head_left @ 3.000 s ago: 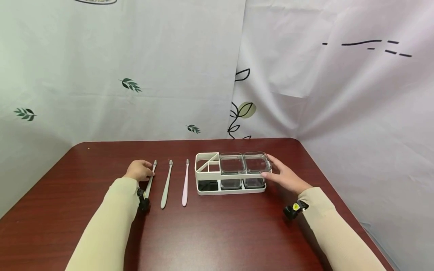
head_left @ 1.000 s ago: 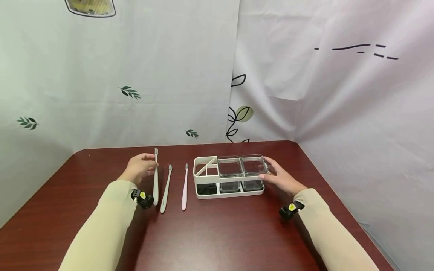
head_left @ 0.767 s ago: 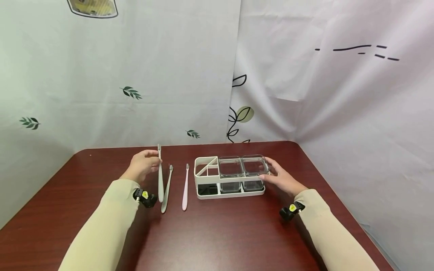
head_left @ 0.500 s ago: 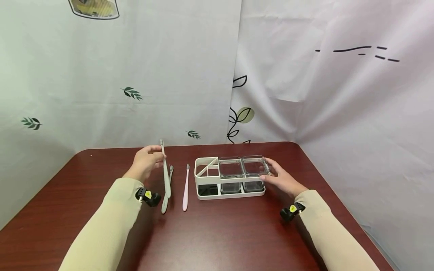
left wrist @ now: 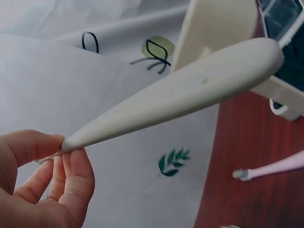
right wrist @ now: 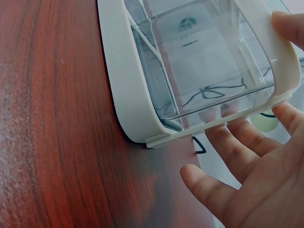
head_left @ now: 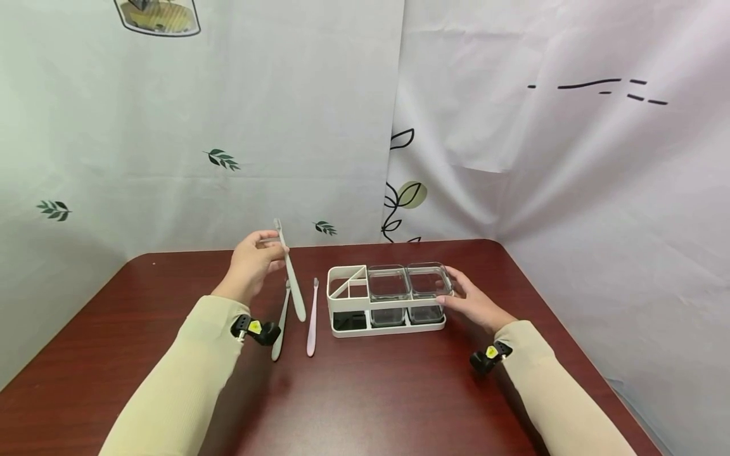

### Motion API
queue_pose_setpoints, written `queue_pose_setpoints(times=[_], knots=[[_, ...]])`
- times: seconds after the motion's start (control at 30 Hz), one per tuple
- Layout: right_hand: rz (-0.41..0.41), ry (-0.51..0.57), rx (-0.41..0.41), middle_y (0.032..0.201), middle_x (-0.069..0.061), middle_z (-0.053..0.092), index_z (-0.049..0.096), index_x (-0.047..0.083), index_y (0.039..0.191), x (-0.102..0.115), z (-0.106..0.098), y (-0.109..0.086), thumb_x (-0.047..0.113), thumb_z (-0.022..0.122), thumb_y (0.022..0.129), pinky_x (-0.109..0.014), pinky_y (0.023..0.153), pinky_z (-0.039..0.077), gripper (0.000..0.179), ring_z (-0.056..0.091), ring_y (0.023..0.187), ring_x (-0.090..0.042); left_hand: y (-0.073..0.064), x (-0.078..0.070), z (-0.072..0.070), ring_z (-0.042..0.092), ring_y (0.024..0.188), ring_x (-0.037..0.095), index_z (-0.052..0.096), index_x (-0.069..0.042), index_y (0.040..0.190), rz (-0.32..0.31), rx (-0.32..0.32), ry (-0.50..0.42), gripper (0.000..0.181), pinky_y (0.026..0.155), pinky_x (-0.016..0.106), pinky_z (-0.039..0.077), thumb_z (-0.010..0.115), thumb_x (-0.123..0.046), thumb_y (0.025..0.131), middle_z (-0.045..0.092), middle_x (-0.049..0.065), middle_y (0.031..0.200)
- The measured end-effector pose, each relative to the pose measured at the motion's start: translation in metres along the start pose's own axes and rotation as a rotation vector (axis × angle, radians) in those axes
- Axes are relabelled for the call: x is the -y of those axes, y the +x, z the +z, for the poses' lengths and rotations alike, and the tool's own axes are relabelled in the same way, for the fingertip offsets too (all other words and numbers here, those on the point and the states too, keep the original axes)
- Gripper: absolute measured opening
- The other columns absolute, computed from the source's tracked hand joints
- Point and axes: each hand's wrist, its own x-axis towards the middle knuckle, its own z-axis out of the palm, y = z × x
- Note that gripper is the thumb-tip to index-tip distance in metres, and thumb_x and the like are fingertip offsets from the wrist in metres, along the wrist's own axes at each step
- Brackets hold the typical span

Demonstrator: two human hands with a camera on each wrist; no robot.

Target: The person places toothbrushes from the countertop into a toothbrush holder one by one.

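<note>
My left hand (head_left: 251, 266) pinches a pale off-white toothbrush (head_left: 293, 278) by its thin neck, above the table, bristles up and thick handle end slanting down to the right. In the left wrist view the toothbrush handle (left wrist: 175, 99) points away from thumb and fingertips, with part of the holder behind its end. A white toothbrush holder (head_left: 349, 297) stands at centre right, an open divided section on its left and two clear cups (head_left: 390, 282) in it. My right hand (head_left: 476, 307) grips its right end; in the right wrist view the thumb (right wrist: 289, 28) touches the upper rim.
Two toothbrushes lie on the dark red table (head_left: 365, 392): a grey-green one (head_left: 281, 332), partly under the raised one, and a pink one (head_left: 312, 323) nearer the holder. A white printed curtain (head_left: 308, 126) hangs behind the table and along its right side.
My left hand has picked the leftmost toothbrush off the table, raised it and carried it right, its handle end swinging toward the holder. The right hand keeps its place on the holder.
</note>
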Motion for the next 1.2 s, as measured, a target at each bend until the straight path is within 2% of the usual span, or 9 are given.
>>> queue_pose_setpoints(times=[0.3, 0.6, 0.73, 0.97, 1.2], knots=[[-0.016, 0.013, 0.010, 0.145, -0.028, 0.036, 0.015, 0.007, 0.152, -0.002, 0.000, 0.000, 0.021, 0.064, 0.092, -0.058, 0.107, 0.033, 0.078, 0.035, 0.135, -0.043, -0.009, -0.016, 0.011, 0.061, 0.081, 0.008, 0.044, -0.007, 0.130, 0.031, -0.039, -0.097, 0.044, 0.075, 0.021, 0.055, 0.060, 0.003, 0.090, 0.051, 0.002, 0.102], [-0.017, 0.026, 0.008, 0.142, -0.028, 0.038, 0.017, 0.008, 0.151, -0.004, 0.000, 0.001, 0.020, 0.064, 0.092, -0.057, 0.106, 0.034, 0.077, 0.038, 0.133, -0.042, -0.017, -0.025, 0.025, 0.057, 0.082, 0.010, 0.045, -0.006, 0.128, 0.099, -0.073, -0.211, 0.043, 0.071, 0.020, 0.055, 0.058, 0.007, 0.089, 0.048, 0.003, 0.098], [-0.021, 0.028, 0.003, 0.142, -0.028, 0.038, 0.017, 0.007, 0.151, -0.005, 0.001, 0.002, 0.019, 0.064, 0.092, -0.055, 0.105, 0.036, 0.076, 0.039, 0.132, -0.043, -0.020, -0.027, 0.033, 0.056, 0.082, 0.011, 0.046, -0.005, 0.127, 0.141, -0.088, -0.240, 0.042, 0.071, 0.022, 0.055, 0.059, 0.008, 0.089, 0.049, 0.002, 0.095], [-0.011, 0.033, -0.004, 0.143, -0.028, 0.038, 0.017, 0.008, 0.151, -0.003, 0.001, 0.001, 0.018, 0.064, 0.092, -0.056, 0.105, 0.035, 0.076, 0.038, 0.133, -0.043, -0.024, -0.028, 0.049, 0.056, 0.076, 0.011, 0.048, -0.010, 0.111, 0.245, -0.131, -0.339, 0.035, 0.067, 0.022, 0.055, 0.059, 0.012, 0.087, 0.050, 0.001, 0.087], [-0.011, 0.035, 0.003, 0.143, -0.029, 0.037, 0.016, 0.006, 0.151, -0.002, 0.001, 0.001, 0.019, 0.064, 0.093, -0.055, 0.105, 0.036, 0.076, 0.037, 0.133, -0.043, -0.028, -0.023, 0.063, 0.056, 0.072, 0.009, 0.048, -0.010, 0.109, 0.343, -0.162, -0.392, 0.036, 0.065, 0.023, 0.053, 0.059, 0.015, 0.085, 0.052, 0.001, 0.085]])
